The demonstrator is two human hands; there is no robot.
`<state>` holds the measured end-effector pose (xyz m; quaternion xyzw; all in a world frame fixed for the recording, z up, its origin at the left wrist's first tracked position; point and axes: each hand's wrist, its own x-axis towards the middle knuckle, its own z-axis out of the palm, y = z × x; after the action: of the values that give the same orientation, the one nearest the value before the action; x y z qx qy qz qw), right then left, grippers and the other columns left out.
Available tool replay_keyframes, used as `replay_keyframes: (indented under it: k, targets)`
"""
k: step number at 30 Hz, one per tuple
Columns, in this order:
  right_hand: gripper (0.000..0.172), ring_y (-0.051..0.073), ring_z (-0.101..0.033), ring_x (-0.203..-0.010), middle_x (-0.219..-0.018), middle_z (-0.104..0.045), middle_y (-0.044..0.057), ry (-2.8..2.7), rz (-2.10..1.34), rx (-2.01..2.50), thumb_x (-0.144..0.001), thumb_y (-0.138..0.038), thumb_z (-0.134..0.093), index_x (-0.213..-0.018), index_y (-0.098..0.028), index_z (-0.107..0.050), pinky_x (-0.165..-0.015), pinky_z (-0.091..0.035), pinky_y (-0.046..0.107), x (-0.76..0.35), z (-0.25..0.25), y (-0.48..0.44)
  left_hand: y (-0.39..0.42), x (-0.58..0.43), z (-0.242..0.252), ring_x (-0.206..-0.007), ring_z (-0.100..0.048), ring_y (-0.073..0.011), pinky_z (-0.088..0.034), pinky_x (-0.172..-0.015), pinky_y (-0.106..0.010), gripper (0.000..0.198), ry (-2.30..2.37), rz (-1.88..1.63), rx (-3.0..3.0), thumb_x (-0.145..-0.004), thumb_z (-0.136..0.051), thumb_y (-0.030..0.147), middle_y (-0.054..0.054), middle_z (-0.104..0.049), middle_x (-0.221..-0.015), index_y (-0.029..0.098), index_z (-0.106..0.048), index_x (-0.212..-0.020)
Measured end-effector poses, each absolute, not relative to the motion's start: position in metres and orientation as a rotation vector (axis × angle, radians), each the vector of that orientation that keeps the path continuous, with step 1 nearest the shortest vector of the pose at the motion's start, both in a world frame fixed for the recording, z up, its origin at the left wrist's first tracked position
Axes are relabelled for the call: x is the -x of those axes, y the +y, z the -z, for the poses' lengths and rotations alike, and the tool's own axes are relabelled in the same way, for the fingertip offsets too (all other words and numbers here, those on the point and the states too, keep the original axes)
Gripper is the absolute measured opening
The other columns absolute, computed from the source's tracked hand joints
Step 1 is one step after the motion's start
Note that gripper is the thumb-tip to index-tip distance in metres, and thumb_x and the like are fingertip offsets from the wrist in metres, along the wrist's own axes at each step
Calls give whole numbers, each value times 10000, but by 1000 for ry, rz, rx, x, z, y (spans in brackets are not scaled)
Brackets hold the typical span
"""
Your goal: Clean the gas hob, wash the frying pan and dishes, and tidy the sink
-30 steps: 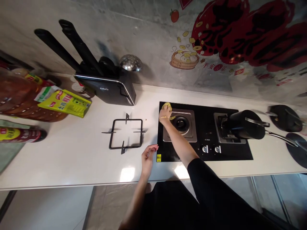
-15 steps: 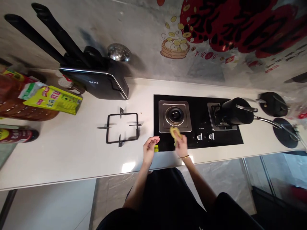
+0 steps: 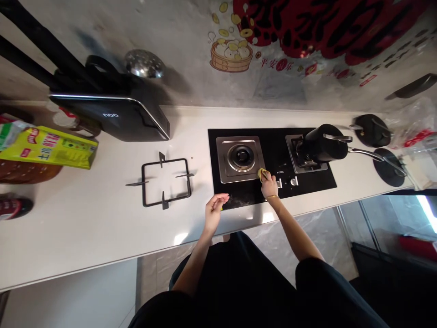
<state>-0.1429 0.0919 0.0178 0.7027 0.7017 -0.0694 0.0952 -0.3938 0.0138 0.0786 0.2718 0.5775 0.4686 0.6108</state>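
My right hand (image 3: 270, 186) is closed on a yellow cleaning cloth (image 3: 262, 174), pressed to the black glass cooktop (image 3: 244, 196) by the lower right corner of the left burner's steel plate (image 3: 223, 171). Much of the cloth is hidden under the fingers. My left hand (image 3: 213, 212) hovers at the cooktop's front left corner, its fingers loosely bent and holding nothing visible. The burner (image 3: 241, 157) is bare; its black pan support (image 3: 166, 200) lies on the white counter to the left. A whitish smear shows on the glass between my hands.
A black pot (image 3: 322, 145) stands on the right burner, beside silver knobs (image 3: 294, 181). Farther right lie a black lid (image 3: 372, 130) and a round dark mat (image 3: 389, 171). A knife block (image 3: 119, 120), a yellow seasoning packet (image 3: 51, 146) and bottles stand at the left.
My right hand has moved the yellow cloth rightward along the cooktop toward the knobs. My left hand stays near the front left corner. The view has shifted a little.
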Motion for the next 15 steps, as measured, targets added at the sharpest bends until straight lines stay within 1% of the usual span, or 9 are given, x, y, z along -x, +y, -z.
replay_keyframes:
  k: [3, 8, 12, 15]
  targets:
    - [522, 258, -402, -1008, -1379, -418, 89, 2035, 174, -2066, -801, -72, -448, -1284, -227, -576, -789, -423, 343, 147, -21, 101, 10, 398, -77, -879, -663, -200, -496, -857, -352, 292, 1320, -1080, -628, -797, -627, 444, -79, -717, -923, 178, -699, -896]
    - [518, 260, -392, -1000, -1361, -425, 92, 1995, 131, -2083, -795, -82, -464, -1275, -238, -581, -750, -425, 338, 151, -17, 107, 3, 409, -83, -878, -669, -207, -508, -847, -362, 302, 1307, -1067, -650, -798, -623, 464, -73, -718, -895, 183, -694, -881]
    - [533, 261, -394, -997, -1366, -415, 106, 1998, 122, -2190, -777, -70, -467, -1269, -232, -590, -765, -418, 351, 151, -13, 105, -2, 421, -88, -890, -669, -209, -510, -861, -367, 283, 1308, -1089, -677, -812, -613, 445, -71, -718, -905, 185, -697, -889]
    - [562, 252, -408, -987, -1351, -428, 125, 2070, 232, -2264, -755, -39, -452, -1278, -194, -586, -804, -408, 354, 180, -10, 82, -5, 425, -86, -885, -670, -208, -509, -864, -365, 280, 1299, -1112, -670, -806, -620, 438, -71, -721, -904, 183, -700, -888]
